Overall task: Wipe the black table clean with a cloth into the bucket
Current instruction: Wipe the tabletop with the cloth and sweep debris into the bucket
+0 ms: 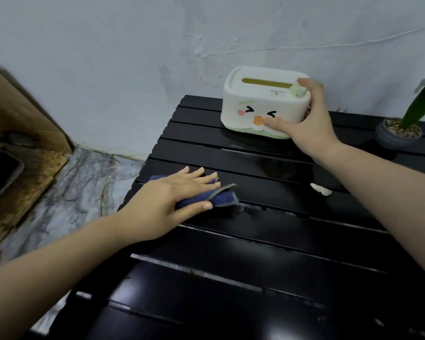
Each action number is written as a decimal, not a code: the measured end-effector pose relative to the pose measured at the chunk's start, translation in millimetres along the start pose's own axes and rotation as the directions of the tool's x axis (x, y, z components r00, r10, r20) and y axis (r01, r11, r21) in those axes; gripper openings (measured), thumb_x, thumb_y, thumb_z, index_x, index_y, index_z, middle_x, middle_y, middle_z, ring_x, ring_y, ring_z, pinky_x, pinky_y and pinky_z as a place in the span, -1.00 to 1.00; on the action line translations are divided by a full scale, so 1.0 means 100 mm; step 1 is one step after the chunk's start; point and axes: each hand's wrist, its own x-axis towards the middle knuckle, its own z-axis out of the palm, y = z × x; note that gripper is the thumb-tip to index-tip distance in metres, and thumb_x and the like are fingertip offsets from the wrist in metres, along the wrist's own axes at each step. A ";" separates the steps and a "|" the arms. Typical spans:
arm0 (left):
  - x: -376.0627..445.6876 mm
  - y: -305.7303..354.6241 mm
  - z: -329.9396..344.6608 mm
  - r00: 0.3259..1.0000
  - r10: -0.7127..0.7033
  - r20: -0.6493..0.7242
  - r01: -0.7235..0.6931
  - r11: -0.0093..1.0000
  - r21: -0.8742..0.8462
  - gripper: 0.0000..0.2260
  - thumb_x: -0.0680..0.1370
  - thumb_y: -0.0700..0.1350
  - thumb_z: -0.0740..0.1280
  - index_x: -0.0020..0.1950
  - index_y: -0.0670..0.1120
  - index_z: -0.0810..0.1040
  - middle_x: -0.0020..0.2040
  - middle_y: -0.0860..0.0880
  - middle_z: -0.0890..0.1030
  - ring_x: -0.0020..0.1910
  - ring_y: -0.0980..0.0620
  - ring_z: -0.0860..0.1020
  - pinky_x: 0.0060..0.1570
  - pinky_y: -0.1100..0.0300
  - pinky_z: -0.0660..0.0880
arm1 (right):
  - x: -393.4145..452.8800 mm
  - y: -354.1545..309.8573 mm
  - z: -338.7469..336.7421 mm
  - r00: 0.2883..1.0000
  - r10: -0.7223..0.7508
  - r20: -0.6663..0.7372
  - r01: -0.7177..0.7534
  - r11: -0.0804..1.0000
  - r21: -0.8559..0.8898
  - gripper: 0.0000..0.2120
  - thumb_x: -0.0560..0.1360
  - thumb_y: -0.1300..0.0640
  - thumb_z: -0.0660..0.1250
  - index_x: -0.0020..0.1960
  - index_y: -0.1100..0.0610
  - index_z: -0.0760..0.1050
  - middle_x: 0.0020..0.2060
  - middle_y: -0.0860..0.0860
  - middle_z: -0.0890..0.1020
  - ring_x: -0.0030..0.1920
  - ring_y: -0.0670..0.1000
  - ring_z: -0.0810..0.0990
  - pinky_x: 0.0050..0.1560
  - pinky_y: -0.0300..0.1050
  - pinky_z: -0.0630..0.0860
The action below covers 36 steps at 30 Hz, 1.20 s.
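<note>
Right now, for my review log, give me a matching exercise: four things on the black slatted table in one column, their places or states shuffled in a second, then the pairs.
Things:
1. folded dark blue cloth
2. white face-printed tissue box
3. small white scrap
4. grey potted plant

States:
A. gripped by the right hand
B. loose on a slat, untouched
C. pressed flat under the left hand
D. at the table's far right edge

Pairs: 1-C, 2-A, 3-B, 4-D
</note>
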 end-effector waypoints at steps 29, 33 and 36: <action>-0.70 0.84 0.09 0.992 -0.119 0.028 0.120 0.991 -0.056 -0.61 0.66 -0.19 0.24 0.50 -0.02 0.41 0.51 0.07 0.39 0.52 0.06 0.29 0.53 0.18 0.13 | -3.65 -0.59 -1.19 0.930 0.340 -0.140 -0.347 0.689 -0.636 -0.25 0.51 -0.29 0.17 0.60 0.06 0.19 0.63 0.01 0.11 0.62 -0.09 -0.08 0.61 0.04 -0.22; -0.39 0.80 -0.08 0.903 -0.386 -0.189 0.354 0.917 -0.183 -0.70 0.66 -0.13 0.26 0.39 -0.09 0.52 0.23 -0.07 0.64 0.25 -0.06 0.58 0.15 0.27 0.37 | -3.68 -0.59 -1.26 0.936 0.332 -0.115 -0.335 0.742 -0.581 -0.26 0.51 -0.31 0.17 0.60 0.01 0.19 0.63 -0.05 0.06 0.62 -0.15 -0.12 0.59 -0.07 -0.24; -0.04 0.70 -0.15 0.824 -0.524 -0.218 0.467 0.844 -0.263 -0.51 0.65 0.07 0.22 0.54 -0.07 0.28 0.42 -0.14 0.50 0.40 -0.16 0.45 0.26 0.15 0.30 | -3.75 -0.57 -1.38 0.939 0.323 -0.121 -0.328 0.726 -0.604 -0.26 0.52 -0.32 0.16 0.61 -0.03 0.15 0.63 -0.07 0.03 0.62 -0.16 -0.15 0.58 -0.06 -0.26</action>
